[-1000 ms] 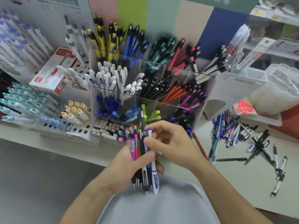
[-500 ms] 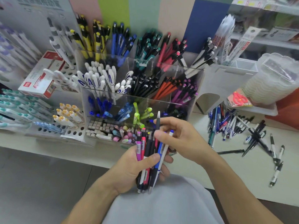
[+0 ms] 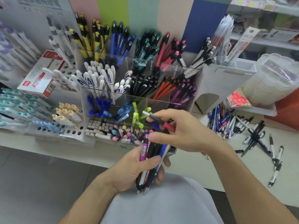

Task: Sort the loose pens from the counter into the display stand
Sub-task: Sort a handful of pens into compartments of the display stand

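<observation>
The left hand (image 3: pixel 129 168) is wrapped around a bundle of pens (image 3: pixel 150 162), thumb pressed across the front of them, holding them roughly upright just off the counter's front edge; a magenta barrel, black barrels and a blue-and-white one show in the bunch, tips pointing down. Just above it the right hand (image 3: pixel 182 133) pinches a single black-and-red pen (image 3: pixel 159 122) between thumb and fingers, the pen lying nearly level with its pale end pointing left toward the stand. That pen hangs over the front row of the clear display stand (image 3: pixel 182 104), which stands on the counter (image 3: pixel 186 164) against the back wall. The stand's compartments hold pens grouped by colour: yellow-and-black, blue, teal and red at the back, white, black, orange and purple in the middle, blue and lime-green ones in front, with small erasers and pastel items in the lowest section. Toward the counter's right side lies a heap of loose pens (image 3: pixel 226 123), and more are scattered singly toward the right edge. A red-and-white box (image 3: pixel 40 75) sits left of the stand, and a stack of clear plastic tubs (image 3: pixel 271 83) stands at the back right.
</observation>
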### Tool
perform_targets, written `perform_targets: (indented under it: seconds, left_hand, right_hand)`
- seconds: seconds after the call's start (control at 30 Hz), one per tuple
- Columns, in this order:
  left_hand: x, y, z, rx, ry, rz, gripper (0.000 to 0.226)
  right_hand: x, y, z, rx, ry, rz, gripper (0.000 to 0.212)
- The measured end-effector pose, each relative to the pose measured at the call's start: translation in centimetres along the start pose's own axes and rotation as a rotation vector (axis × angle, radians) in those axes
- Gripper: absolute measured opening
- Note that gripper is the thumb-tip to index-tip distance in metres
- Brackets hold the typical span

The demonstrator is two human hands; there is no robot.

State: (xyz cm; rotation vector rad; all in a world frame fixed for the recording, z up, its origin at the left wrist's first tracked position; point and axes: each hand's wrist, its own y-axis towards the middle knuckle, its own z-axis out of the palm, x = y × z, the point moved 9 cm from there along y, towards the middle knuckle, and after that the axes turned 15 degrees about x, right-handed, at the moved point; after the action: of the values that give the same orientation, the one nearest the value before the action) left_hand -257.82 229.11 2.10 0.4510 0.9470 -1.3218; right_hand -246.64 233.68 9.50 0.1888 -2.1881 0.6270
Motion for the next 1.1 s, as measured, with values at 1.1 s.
perform_targets:
  seconds: [1.1]
  left_hand:
    - [0.7, 0.1, -0.3, 0.049, -0.077, -0.086, 0.038]
  right_hand:
    - [0.5, 1.0, -0.3, 0.191, 0.184, 0.027, 0.019]
